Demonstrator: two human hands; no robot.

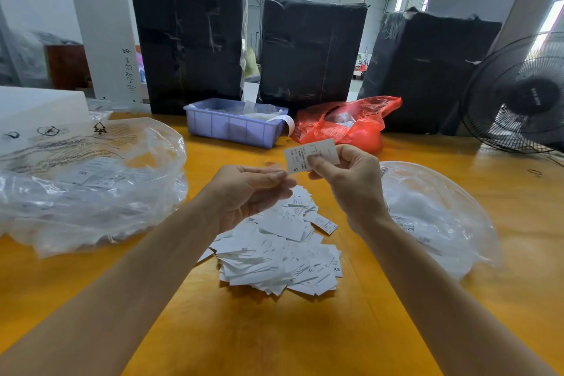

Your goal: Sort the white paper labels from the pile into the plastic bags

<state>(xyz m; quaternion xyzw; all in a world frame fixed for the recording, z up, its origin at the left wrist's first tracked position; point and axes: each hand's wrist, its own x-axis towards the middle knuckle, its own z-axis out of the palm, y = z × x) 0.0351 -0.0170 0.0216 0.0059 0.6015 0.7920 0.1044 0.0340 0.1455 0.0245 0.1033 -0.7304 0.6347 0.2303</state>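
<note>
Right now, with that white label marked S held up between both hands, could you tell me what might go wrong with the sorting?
1. The black pedestal fan stands close on the right; if it is running, its draught could scatter the loose pile of white paper labels.
2. The right hand and left hand pinch one white S-marked label; the clear plastic bag on the left and the clear plastic bag on the right carry no visible size mark, so it could be misfiled.
</note>
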